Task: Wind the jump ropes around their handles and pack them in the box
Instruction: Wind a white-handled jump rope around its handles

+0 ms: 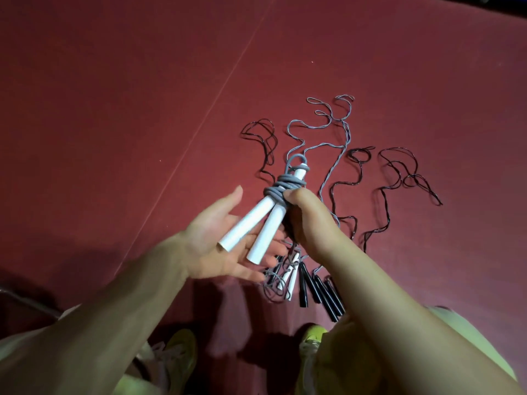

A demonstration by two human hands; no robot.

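A jump rope with two white handles [253, 223] has its grey rope [285, 185] wound around the handles' upper part. My right hand [305, 215] grips this bundle at the coils. My left hand [225, 243] lies flat beneath the handles' lower ends, palm up, fingers apart. On the red floor below lie another white-handled rope [291, 277] and several black handles [322, 292]. Their thin grey rope [328, 124] and black ropes [399, 172] trail away in loose loops. No box is in view.
The red mat floor [142, 95] has a pale seam [216, 89] running diagonally at the left. My yellow-green shoes [182, 346] and knees sit at the bottom edge. A dark strip [490, 2] runs along the top right corner.
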